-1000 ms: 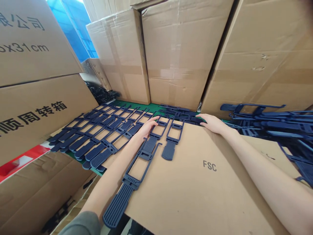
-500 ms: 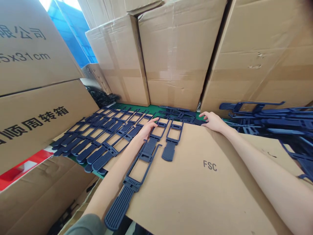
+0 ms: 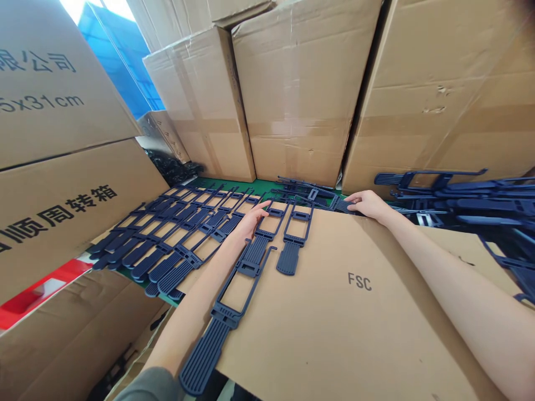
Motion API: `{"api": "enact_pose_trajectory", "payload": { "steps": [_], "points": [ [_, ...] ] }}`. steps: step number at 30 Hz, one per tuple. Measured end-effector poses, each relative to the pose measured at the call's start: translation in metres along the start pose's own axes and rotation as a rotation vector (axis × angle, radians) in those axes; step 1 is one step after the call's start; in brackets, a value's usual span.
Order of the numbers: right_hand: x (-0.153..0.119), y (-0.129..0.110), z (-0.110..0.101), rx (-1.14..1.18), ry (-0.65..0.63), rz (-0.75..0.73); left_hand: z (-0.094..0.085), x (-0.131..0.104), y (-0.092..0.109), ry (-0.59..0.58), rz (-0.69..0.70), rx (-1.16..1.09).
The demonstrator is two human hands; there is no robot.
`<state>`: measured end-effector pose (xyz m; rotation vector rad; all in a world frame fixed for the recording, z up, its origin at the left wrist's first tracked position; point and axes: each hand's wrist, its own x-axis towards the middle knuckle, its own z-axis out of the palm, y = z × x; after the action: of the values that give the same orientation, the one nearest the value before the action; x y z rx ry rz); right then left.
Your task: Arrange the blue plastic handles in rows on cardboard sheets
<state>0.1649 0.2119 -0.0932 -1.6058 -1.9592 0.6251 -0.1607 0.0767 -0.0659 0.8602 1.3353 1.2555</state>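
Note:
My right hand (image 3: pixel 368 204) is at the far edge of the cardboard sheet (image 3: pixel 334 334), its fingers closed on the ribbed end of a dark blue plastic bracket (image 3: pixel 313 194). That bracket has a long open frame and lies over other brackets at the back. My left hand (image 3: pixel 252 218) rests with fingers stretched out at the top of another bracket (image 3: pixel 271 223) lying on the cardboard. To its right lies a similar short bracket (image 3: pixel 295 239). A longer one (image 3: pixel 225 312) runs toward me beside my left forearm.
Rows of overlapping brackets (image 3: pixel 167 234) cover the left side. A heap of dark plastic parts (image 3: pixel 468 200) lies at the right. Large cartons (image 3: pixel 301 100) stand along the back, and printed boxes (image 3: pixel 67 189) are stacked at the left. Green surface (image 3: pixel 267 186) shows behind the cardboard.
My right hand's fingers have closed on a bracket's end, and that bracket now sits raised among the ones at the back. My left hand has stayed in place.

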Motion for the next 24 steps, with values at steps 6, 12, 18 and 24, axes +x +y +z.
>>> {"api": "enact_pose_trajectory", "payload": {
  "steps": [6,12,18,24],
  "points": [
    [-0.007,-0.005,-0.010,0.109,0.119,0.045,0.001,0.001,0.002,0.000,-0.014,-0.009],
    [-0.012,-0.017,-0.021,0.328,0.210,0.073,0.002,-0.001,0.002,0.003,-0.019,-0.012],
    [-0.014,-0.032,-0.024,0.747,0.142,0.175,0.002,-0.001,0.003,0.002,-0.027,-0.025],
    [-0.017,-0.033,-0.029,1.054,0.059,0.259,0.005,-0.008,0.006,-0.016,-0.023,-0.043]
  ]
}}
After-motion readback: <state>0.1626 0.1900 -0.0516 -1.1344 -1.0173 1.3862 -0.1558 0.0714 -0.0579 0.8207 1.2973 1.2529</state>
